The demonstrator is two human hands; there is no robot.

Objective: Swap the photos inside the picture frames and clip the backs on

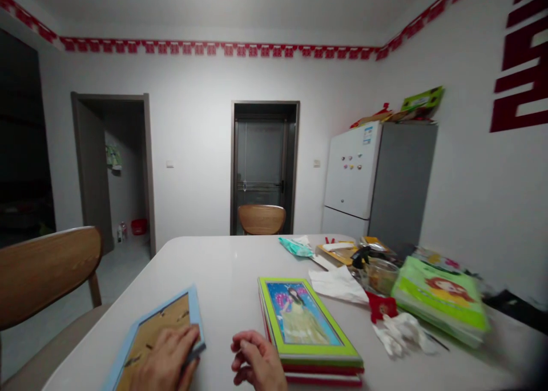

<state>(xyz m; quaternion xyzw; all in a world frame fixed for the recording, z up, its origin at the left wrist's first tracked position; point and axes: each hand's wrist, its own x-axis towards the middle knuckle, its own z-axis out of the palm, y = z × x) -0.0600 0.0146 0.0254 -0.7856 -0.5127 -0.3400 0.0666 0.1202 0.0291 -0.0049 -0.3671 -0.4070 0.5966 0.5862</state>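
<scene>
A light blue picture frame (pixel 194 299) lies at the near left of the white table, its brown backing board (pixel 158 322) facing up. My left hand (pixel 165 357) rests over that backing, with fingers on top and the thumb at the right edge, gripping the frame. To the right, my right hand (pixel 259 357) hovers with curled, slightly parted fingers and nothing visible in them. Close beside it is a stack of frames; the top one is a green picture frame (pixel 306 317) with a picture of a figure in a yellow dress. Red edges show beneath it.
On the table's right are a white paper (pixel 340 283), crumpled white tissue (pixel 400 334), a red packet (pixel 381 307), a clear tub (pixel 381 274) and a green package (pixel 440 299). A teal packet (pixel 296 247) lies farther back. Wooden chairs (pixel 262 218) stand behind and left.
</scene>
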